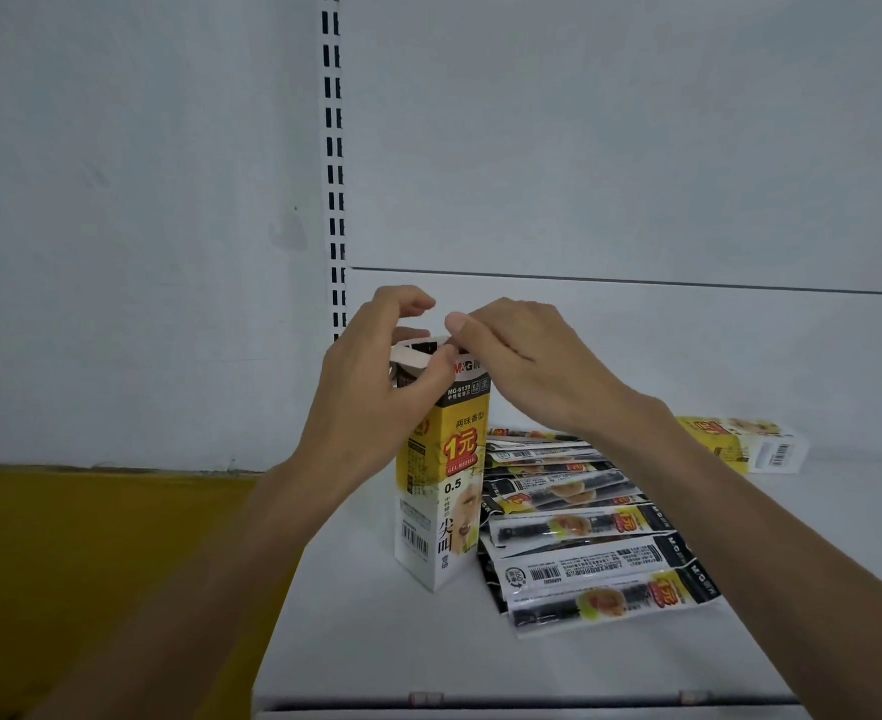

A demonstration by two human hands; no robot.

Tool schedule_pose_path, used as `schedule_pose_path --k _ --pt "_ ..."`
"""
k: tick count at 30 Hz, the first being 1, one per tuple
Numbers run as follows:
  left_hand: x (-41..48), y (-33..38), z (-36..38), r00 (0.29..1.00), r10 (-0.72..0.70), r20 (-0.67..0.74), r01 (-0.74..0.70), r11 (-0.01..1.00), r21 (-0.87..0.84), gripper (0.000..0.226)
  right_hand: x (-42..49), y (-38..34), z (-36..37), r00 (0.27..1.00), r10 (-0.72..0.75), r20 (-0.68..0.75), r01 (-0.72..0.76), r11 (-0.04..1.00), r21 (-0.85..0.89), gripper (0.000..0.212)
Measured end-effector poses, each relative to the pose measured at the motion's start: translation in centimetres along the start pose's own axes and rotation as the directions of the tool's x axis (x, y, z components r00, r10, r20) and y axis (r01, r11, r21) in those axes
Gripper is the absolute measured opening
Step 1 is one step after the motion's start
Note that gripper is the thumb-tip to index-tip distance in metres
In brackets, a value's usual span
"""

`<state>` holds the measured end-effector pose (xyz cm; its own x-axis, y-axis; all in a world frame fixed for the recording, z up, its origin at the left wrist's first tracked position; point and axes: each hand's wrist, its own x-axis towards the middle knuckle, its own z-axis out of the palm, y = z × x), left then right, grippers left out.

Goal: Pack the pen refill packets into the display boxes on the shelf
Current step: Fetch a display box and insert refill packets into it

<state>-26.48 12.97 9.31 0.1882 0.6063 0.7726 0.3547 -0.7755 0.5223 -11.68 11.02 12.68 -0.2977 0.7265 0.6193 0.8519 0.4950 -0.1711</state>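
The left hand (pixel 376 392) and right hand (pixel 524 363) pinch the box's (pixel 446 491) top flap (pixel 414 357), likely opening it for the packets (pixel 584 543) lying right.

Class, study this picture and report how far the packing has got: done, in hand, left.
Done: nothing certain; the upright box hides its contents. In hand: the left hand and right hand grip its top flap. Left: the pile of refill packets lies loose on the shelf beside it, and a second box lies on its side behind.
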Motion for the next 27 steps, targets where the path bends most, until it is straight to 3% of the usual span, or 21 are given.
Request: schedule_pose_path --k 3,5,7,9,11,13,15,17,21,27 --pt "0.0 0.0 0.2 0.999 0.037 -0.015 -0.036 0.999 0.022 0.039 0.0 -0.7 -0.4 0.997 0.012 0.077 -0.011 1.000 -0.020 0.066" --pt "-0.1 0.0 0.1 0.999 0.051 -0.007 -0.051 0.998 0.031 0.045 -0.4 -0.8 -1.1 0.987 0.101 0.127 -0.125 0.974 0.191 0.057" --pt "-0.1 -0.1 0.0 0.998 0.051 0.021 -0.052 0.998 0.039 0.049 -0.8 -0.2 -1.8 0.985 0.169 0.025 -0.162 0.879 0.449 0.041" --pt "0.0 -0.2 -0.1 0.997 0.064 0.054 -0.067 0.996 0.067 0.053 -1.0 1.6 -1.8 0.955 0.241 -0.174 -0.116 0.843 0.525 0.030" --pt "0.1 -0.4 0.0 0.994 0.082 0.075 -0.089 0.991 0.100 0.055 -1.3 3.9 -1.4 0.933 0.295 -0.206 -0.187 0.887 0.423 0.020" --pt "0.1 -0.5 0.1 0.993 0.071 0.092 -0.082 0.990 0.118 0.058 -2.0 6.2 -0.6 0.949 0.316 0.008 -0.312 0.933 0.178 0.018" --pt "0.2 -0.7 0.2 0.992 0.056 0.113 -0.069 0.990 0.122 0.059 -3.4 8.5 0.6 0.886 0.362 0.290 -0.379 0.925 0.002 0.029" --pt "0.3 -0.8 0.3 0.991 0.046 0.124 -0.061 0.992 0.114 0.057 -4.7 9.9 2.1 0.812 0.413 0.412 -0.411 0.906 -0.099 0.041" --pt "0.2 -0.8 0.3 0.987 0.110 0.119 -0.127 0.981 0.148 0.052 -5.8 11.0 4.2 0.740 0.473 0.478 -0.417 0.880 -0.226 0.050" --pt "0.1 -0.7 0.1 0.983 0.152 0.108 -0.169 0.969 0.179 0.050 -5.3 11.3 4.3 0.789 0.430 0.439 -0.316 0.897 -0.310 0.035"
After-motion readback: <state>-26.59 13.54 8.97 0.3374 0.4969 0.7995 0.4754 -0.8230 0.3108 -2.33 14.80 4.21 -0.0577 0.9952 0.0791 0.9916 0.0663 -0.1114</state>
